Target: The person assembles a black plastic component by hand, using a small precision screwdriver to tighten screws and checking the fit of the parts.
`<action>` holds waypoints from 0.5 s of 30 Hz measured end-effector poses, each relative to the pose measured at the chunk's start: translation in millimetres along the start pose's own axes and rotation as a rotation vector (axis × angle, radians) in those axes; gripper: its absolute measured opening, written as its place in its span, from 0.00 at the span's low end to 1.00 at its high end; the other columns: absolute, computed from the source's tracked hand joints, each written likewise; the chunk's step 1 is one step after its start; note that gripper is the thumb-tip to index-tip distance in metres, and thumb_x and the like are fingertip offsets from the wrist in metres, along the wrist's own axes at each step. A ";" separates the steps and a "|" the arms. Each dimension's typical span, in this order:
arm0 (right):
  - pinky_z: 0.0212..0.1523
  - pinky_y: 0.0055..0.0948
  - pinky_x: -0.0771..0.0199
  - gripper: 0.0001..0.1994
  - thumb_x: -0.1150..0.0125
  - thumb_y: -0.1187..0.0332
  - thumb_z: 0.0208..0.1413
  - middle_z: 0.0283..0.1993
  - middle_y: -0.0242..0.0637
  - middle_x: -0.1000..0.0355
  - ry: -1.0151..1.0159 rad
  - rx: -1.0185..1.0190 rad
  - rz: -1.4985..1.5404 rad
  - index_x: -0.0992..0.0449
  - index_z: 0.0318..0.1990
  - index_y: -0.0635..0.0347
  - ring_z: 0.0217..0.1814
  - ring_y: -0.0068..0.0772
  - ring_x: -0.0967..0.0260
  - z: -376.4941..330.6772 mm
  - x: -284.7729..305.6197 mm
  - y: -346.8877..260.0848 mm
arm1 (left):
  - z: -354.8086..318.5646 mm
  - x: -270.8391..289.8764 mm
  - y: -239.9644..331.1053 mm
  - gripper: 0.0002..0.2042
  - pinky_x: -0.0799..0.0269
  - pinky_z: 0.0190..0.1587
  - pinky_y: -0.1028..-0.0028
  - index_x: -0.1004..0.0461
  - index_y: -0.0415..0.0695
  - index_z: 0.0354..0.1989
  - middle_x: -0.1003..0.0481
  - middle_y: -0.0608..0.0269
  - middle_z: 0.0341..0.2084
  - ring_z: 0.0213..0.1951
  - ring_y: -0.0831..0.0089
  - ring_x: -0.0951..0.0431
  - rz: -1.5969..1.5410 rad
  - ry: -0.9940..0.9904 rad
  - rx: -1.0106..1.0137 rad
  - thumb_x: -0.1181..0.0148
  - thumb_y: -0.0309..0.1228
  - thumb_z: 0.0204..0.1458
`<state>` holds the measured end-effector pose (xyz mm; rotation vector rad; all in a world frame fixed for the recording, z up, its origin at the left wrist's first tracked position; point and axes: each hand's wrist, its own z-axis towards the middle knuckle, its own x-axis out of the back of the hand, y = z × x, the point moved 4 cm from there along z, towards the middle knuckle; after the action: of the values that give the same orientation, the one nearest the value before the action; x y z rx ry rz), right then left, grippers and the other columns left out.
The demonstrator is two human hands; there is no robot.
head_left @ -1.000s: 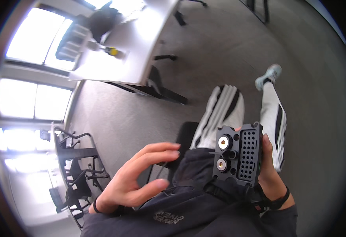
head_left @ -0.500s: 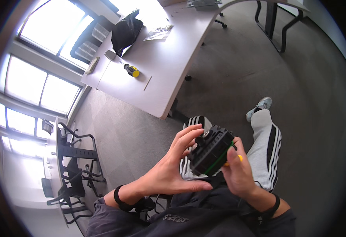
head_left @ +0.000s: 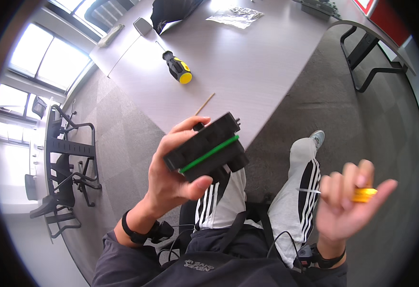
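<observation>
At centre frame the left hand (head_left: 171, 179) grips a black connector block (head_left: 207, 150) (green stripe along it) — fingers curled round; lower right, the right hand (head_left: 345, 203) pinches a small yellow tool (head_left: 364, 194), fingers splayed.

One head-worn fisheye view looks steeply down, close above lap and desk (head_left: 247, 71)

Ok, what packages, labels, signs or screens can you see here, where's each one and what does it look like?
Clear plastic bag: far end of the grey table, crinkled, shiny, small parts inside.
Red panel: top right beyond the table, flat, red with a white edge; may be a sign.
No screens visible.
</observation>
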<state>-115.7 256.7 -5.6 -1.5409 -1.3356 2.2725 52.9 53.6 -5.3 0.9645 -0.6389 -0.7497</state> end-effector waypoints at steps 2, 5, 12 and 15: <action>0.16 0.23 0.60 0.30 0.71 0.35 0.61 0.13 0.24 0.51 -0.123 0.021 0.018 0.41 0.27 0.54 0.11 0.18 0.62 16.3 -8.4 -15.9 | 4.6 10.8 -10.6 0.30 0.37 0.58 0.57 0.34 0.39 0.50 0.33 0.38 0.51 0.59 0.48 0.34 0.104 -0.039 -0.078 0.27 0.39 0.40; 0.14 0.21 0.61 0.27 0.63 0.38 0.61 0.12 0.23 0.52 -0.213 0.250 -0.092 0.44 0.24 0.51 0.12 0.18 0.62 31.3 -23.1 -27.0 | 12.8 13.5 -22.0 0.30 0.34 0.57 0.54 0.33 0.39 0.48 0.31 0.40 0.49 0.56 0.45 0.31 0.156 -0.043 -0.115 0.26 0.39 0.39; 0.16 0.18 0.56 0.20 0.57 0.68 0.60 0.10 0.21 0.51 -0.342 0.255 -0.020 0.48 0.14 0.48 0.10 0.15 0.58 40.8 -77.7 -13.9 | 20.0 12.6 -28.7 0.28 0.29 0.53 0.57 0.33 0.36 0.44 0.31 0.46 0.45 0.51 0.49 0.26 0.069 0.002 -0.182 0.25 0.37 0.37; 0.16 0.17 0.55 0.18 0.57 0.72 0.55 0.10 0.20 0.47 -0.346 0.400 -0.050 0.46 0.12 0.48 0.11 0.16 0.55 27.8 -87.7 -12.3 | 25.4 13.8 -26.1 0.28 0.28 0.51 0.60 0.34 0.37 0.42 0.31 0.47 0.44 0.48 0.55 0.25 0.103 -0.004 -0.230 0.25 0.35 0.36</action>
<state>-99.5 203.0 68.4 -1.0126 -0.8788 2.6499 34.6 20.9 -15.6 0.7143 -0.5880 -0.7163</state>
